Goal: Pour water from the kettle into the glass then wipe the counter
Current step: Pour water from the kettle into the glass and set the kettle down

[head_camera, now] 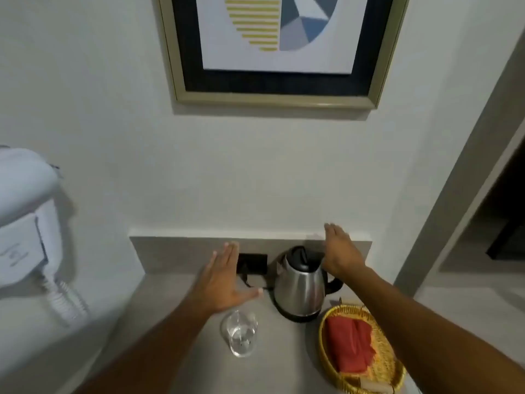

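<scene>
Left grip: my left hand [224,282] hovers flat at centre frame, fingers spread apart and holding nothing, just above the clear drinking glass [240,334].
Right grip: my right hand [339,250] is open, fingers straight, empty, beside the upper right of the brushed steel electric kettle with black lid and handle [301,285]; whether it touches I cannot tell.
Kettle: upright on its black base, centre right of the grey worktop [176,282], near the wall.
Glass: upright at lower centre, left of the kettle, some water inside.
Cloth: a folded red cloth [350,346] lies in the round yellow woven basket [326,356], lower right.
Wall: a black socket plate [252,263] left of the kettle; a framed abstract print [281,46] at top.
</scene>
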Available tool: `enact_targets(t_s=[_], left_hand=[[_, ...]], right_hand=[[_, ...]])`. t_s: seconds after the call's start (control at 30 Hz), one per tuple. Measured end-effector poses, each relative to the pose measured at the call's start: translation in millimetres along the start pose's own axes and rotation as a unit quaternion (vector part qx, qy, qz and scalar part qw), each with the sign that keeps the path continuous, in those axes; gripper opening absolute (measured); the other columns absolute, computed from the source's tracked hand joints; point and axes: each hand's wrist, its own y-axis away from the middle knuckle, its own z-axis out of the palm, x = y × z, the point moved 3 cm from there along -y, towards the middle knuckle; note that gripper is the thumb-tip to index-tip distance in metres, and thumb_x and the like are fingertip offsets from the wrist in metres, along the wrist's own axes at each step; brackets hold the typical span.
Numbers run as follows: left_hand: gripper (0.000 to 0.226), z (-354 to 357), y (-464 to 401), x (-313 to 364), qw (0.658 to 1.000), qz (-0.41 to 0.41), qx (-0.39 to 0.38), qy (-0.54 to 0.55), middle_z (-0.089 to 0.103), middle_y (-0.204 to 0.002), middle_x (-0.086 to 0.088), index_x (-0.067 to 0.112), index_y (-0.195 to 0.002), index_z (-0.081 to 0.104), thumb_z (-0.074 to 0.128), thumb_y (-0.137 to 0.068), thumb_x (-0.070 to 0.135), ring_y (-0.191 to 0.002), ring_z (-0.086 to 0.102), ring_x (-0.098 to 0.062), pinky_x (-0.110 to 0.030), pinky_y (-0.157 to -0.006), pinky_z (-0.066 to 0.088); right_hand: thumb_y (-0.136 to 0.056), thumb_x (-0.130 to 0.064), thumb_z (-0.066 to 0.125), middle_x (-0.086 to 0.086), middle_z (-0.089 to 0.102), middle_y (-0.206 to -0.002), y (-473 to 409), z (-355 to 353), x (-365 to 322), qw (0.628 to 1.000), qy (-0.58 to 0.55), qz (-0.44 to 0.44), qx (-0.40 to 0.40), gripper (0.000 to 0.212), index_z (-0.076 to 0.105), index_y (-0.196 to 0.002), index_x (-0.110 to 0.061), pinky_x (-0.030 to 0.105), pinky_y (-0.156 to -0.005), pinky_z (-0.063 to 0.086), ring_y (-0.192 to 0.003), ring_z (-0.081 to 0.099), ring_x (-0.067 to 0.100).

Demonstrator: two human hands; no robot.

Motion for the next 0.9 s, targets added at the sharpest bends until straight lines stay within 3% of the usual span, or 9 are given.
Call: enact_targets(t_s=[0.07, 0.13, 0.2, 0.3, 0.37, 0.43, 0.5, 0.7, 0.9], left_hand=[[0.158, 35, 15, -11, 0.996, -0.02, -0.073, 0.047, -0.008, -0.172, 0.0, 0.013, -0.164, -0.004, 0.042, -0.046, 0.106, -0.161, -0.004, -0.021, -0.038, -0.13, 0.0], [0.165, 69, 34, -25, 0.986, -0.075, -0.095, 0.118, 0.007, -0.174, -0.005, 0.016, -0.165, 0.003, 0.064, -0.035, 0.098, -0.161, 0.009, -0.021, -0.037, -0.131, 0.012], [0.17, 97, 43, -36, 0.964, -0.125, -0.095, 0.213, 0.025, -0.169, -0.001, 0.019, -0.164, 0.013, 0.075, -0.024, 0.092, -0.155, 0.028, -0.019, -0.034, -0.125, 0.027], [0.139, 125, 51, -48, 0.939, -0.173, -0.075, 0.286, 0.054, -0.144, 0.011, 0.024, -0.153, 0.036, 0.101, -0.034, 0.056, -0.136, 0.053, -0.016, -0.019, -0.103, 0.044], [0.1, 142, 54, -58, 0.926, -0.195, -0.031, 0.322, 0.07, -0.119, 0.019, 0.04, -0.132, 0.053, 0.102, -0.045, 0.026, -0.119, 0.066, -0.015, -0.015, -0.088, 0.051], [0.086, 152, 55, -60, 0.915, -0.211, -0.002, 0.345, 0.075, -0.106, 0.025, 0.053, -0.113, 0.056, 0.099, -0.05, 0.014, -0.11, 0.071, -0.013, -0.025, -0.091, 0.057], [0.086, 160, 53, -63, 0.907, -0.219, -0.003, 0.36, 0.075, -0.102, 0.024, 0.055, -0.11, 0.055, 0.098, -0.053, 0.007, -0.109, 0.07, -0.013, -0.028, -0.095, 0.057], [0.086, 175, 43, -64, 0.893, -0.24, -0.026, 0.38, 0.073, -0.108, 0.007, 0.029, -0.124, 0.063, 0.099, -0.051, 0.002, -0.108, 0.071, -0.019, -0.01, -0.076, 0.053], [0.093, 172, 45, -61, 0.894, -0.245, -0.009, 0.375, 0.074, -0.116, 0.005, 0.026, -0.13, 0.063, 0.101, -0.047, 0.006, -0.106, 0.07, -0.014, -0.001, -0.07, 0.049]], right_hand=[[-0.078, -0.004, 0.068, 0.018, 0.031, -0.152, 1, 17, 16, 0.998, -0.033, 0.049, -0.029, 0.08, 0.027, -0.146, -0.005, 0.042, -0.112, 0.033, -0.139, 0.031, 0.033], [-0.076, -0.004, 0.07, 0.018, 0.048, -0.134, 7, 28, 32, 0.99, -0.091, 0.102, -0.023, 0.063, 0.041, -0.131, -0.006, 0.045, -0.098, 0.046, -0.119, 0.05, 0.035], [-0.077, -0.002, 0.069, 0.015, 0.054, -0.121, 7, 37, 42, 0.974, -0.163, 0.156, -0.001, 0.057, 0.044, -0.128, -0.008, 0.046, -0.09, 0.051, -0.103, 0.056, 0.033], [-0.08, 0.001, 0.068, 0.017, 0.056, -0.122, -2, 46, 54, 0.95, -0.236, 0.202, 0.025, 0.065, 0.039, -0.138, -0.009, 0.048, -0.092, 0.051, -0.108, 0.057, 0.035], [-0.081, 0.002, 0.065, 0.017, 0.057, -0.126, -11, 54, 57, 0.95, -0.239, 0.197, 0.027, 0.06, 0.046, -0.136, -0.011, 0.047, -0.097, 0.048, -0.116, 0.055, 0.037], [-0.082, 0.001, 0.061, 0.015, 0.064, -0.106, -18, 60, 55, 0.953, -0.239, 0.184, 0.022, 0.033, 0.059, -0.112, -0.012, 0.045, -0.089, 0.052, -0.104, 0.06, 0.037], [-0.083, 0.002, 0.056, 0.013, 0.064, -0.092, -23, 64, 52, 0.952, -0.239, 0.187, 0.024, 0.017, 0.058, -0.092, -0.012, 0.045, -0.082, 0.053, -0.092, 0.062, 0.036], [-0.082, 0.006, 0.054, 0.009, 0.064, -0.078, -24, 62, 35, 0.958, -0.247, 0.132, 0.069, 0.017, 0.062, -0.081, -0.009, 0.036, -0.07, 0.047, -0.081, 0.06, 0.031], [-0.068, 0.006, 0.072, 0.002, 0.058, -0.086, -21, 39, -20, 0.983, -0.155, -0.065, 0.078, 0.028, 0.068, -0.087, -0.015, 0.032, -0.071, 0.038, -0.086, 0.05, 0.021]])
